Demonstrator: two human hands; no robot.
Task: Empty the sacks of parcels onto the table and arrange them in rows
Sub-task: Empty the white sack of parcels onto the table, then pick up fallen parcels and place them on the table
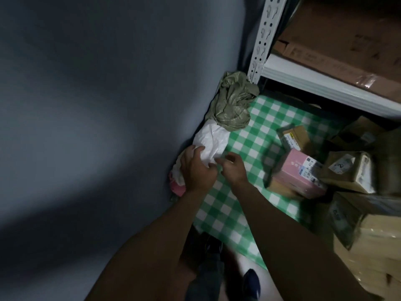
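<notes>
Looked dim overall. Showed broad soft shadow bands across wall (86,109). Smeared boxes (303,170) at right with motion blur. Skewed rack post (263,38) near top edge.

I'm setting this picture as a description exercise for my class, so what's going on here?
A person works over a green-and-white checked tablecloth. Their left hand grips a crumpled white plastic sack at the cloth's wall-side edge. The right hand reaches the sack's near end, grip unclear. A crumpled olive woven sack lies behind it. A pink box and brown cardboard parcels sit loosely grouped on the right, not in rows.
</notes>
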